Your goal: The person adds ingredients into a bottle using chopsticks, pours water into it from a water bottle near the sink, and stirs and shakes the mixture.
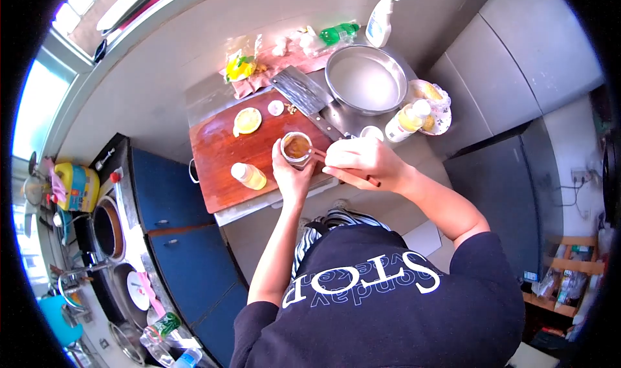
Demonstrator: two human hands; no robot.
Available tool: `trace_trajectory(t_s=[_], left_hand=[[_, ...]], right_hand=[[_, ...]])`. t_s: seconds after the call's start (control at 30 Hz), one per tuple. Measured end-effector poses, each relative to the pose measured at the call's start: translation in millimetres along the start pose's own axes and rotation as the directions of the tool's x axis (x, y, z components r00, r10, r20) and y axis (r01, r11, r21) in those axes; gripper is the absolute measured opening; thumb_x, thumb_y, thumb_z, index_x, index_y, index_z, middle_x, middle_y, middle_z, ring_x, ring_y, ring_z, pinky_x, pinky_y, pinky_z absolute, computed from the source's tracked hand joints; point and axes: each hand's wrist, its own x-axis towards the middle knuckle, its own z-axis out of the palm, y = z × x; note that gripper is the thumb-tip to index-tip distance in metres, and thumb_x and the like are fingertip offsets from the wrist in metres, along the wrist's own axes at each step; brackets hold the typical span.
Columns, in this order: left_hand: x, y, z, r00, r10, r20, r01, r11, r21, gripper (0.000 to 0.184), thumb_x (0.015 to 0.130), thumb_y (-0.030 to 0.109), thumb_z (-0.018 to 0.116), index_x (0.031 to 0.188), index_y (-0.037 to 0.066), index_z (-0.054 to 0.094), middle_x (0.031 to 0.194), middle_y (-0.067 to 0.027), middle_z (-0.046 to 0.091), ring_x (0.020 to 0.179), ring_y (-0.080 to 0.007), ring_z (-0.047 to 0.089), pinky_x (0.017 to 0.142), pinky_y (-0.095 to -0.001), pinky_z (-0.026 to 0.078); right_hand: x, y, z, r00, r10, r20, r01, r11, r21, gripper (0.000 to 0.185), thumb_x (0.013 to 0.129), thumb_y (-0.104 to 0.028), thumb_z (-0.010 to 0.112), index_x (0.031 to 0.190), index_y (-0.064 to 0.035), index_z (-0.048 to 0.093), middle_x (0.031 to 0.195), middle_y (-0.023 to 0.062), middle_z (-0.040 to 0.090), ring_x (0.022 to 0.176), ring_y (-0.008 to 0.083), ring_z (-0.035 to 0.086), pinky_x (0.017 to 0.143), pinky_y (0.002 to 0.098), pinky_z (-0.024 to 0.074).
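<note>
In the head view my left hand (294, 175) is wrapped round a small glass jar (297, 147) with brown contents, at the right part of the red-brown cutting board (220, 149). My right hand (358, 161) is closed on reddish-brown chopsticks (362, 178), whose tips reach the jar's rim. A small bottle with yellow liquid (250, 176) stands on the board left of my left hand. Farther back on the board are a yellow-and-white round piece (248, 120) and a small white cap (275, 108).
A cleaver (303, 91) lies behind the board, beside a large metal bowl (366, 79). A labelled bottle (406, 121), a patterned plate (439, 117), a green bottle (339, 33) and a spray bottle (380, 19) stand around it. A sink (127, 290) is far left.
</note>
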Motion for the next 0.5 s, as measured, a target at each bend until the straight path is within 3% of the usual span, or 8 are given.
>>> trace_trajectory(t_s=[0.07,0.27,0.3,0.33,0.37,0.43,0.5], left_hand=[[-0.2,3.4,-0.6,0.999,-0.033,0.008,0.033,0.999,0.003,0.087,0.063,0.021,0.083,0.134,0.001,0.035,0.125,-0.0227,0.05,0.114,-0.0375,0.051,0.097,-0.0425,0.04],[-5.8,7.7,-4.6,0.999,-0.04,0.015,0.039,0.998,0.045,0.097,0.065,0.024,0.083,0.139,-0.001,0.025,0.133,-0.0245,0.04,0.122,-0.0381,0.041,0.103,-0.0441,0.033],[-6.7,9.0,-5.5,0.999,-0.035,0.018,0.035,0.998,0.043,0.097,0.065,0.024,0.083,0.139,-0.001,0.025,0.133,-0.0245,0.04,0.122,-0.0381,0.041,0.103,-0.0441,0.033],[-8.6,11.1,-6.8,0.999,-0.042,0.019,0.041,0.997,0.067,0.097,0.066,0.024,0.082,0.14,-0.002,0.025,0.134,-0.0247,0.039,0.124,-0.0381,0.039,0.104,-0.0439,0.032],[-10.6,13.1,-7.1,0.999,-0.048,0.021,0.046,0.995,0.089,0.097,0.066,0.023,0.082,0.14,-0.002,0.024,0.135,-0.0248,0.037,0.125,-0.0382,0.038,0.105,-0.0437,0.031],[-16.2,6.6,-5.7,0.998,-0.061,0.027,0.06,0.998,0.023,0.096,0.066,0.022,0.082,0.139,-0.004,0.024,0.136,-0.0247,0.035,0.125,-0.0382,0.037,0.106,-0.0439,0.03],[-23.6,-7.2,1.1,0.997,-0.082,0.012,0.083,0.991,-0.104,0.096,0.067,0.021,0.083,0.139,-0.005,0.025,0.136,-0.0244,0.035,0.125,-0.0373,0.038,0.107,-0.043,0.031]], right_hand=[[0.0,0.7,1.1,0.996,0.027,0.083,-0.026,1.0,-0.018,0.01,0.082,-0.011,0.066,0.087,-0.0059,0.06,0.081,0.0079,0.061,0.069,0.0261,0.062,0.061,0.0334,0.0504],[12.9,9.7,10.5,0.977,0.181,0.116,-0.186,0.982,0.03,0.013,0.083,-0.015,0.064,0.093,-0.0067,0.061,0.087,0.0077,0.062,0.07,0.0243,0.063,0.061,0.0333,0.0498],[9.0,25.7,25.3,0.995,0.094,0.042,-0.096,0.994,0.049,0.012,0.083,-0.013,0.066,0.091,-0.0053,0.062,0.084,0.0073,0.061,0.06,0.0222,0.06,0.054,0.0307,0.0474],[10.1,26.1,27.8,0.995,0.096,0.037,-0.098,0.994,0.044,0.012,0.083,-0.013,0.066,0.091,-0.0053,0.062,0.084,0.0073,0.061,0.06,0.0222,0.06,0.054,0.0307,0.0474],[11.0,26.4,28.2,0.987,0.119,0.105,-0.122,0.992,0.022,0.012,0.083,-0.013,0.066,0.091,-0.0056,0.061,0.083,0.0073,0.06,0.06,0.0218,0.06,0.054,0.0312,0.0472],[10.0,28.2,29.2,0.981,0.114,0.156,-0.116,0.993,0.008,0.015,0.082,-0.013,0.067,0.093,-0.0062,0.059,0.082,0.0073,0.058,0.058,0.0217,0.059,0.053,0.0326,0.0463],[5.6,22.8,21.6,0.964,0.172,0.202,-0.177,0.984,0.007,0.023,0.079,-0.016,0.067,0.097,-0.0085,0.056,0.085,0.0072,0.057,0.069,0.0255,0.061,0.059,0.0365,0.0486]])
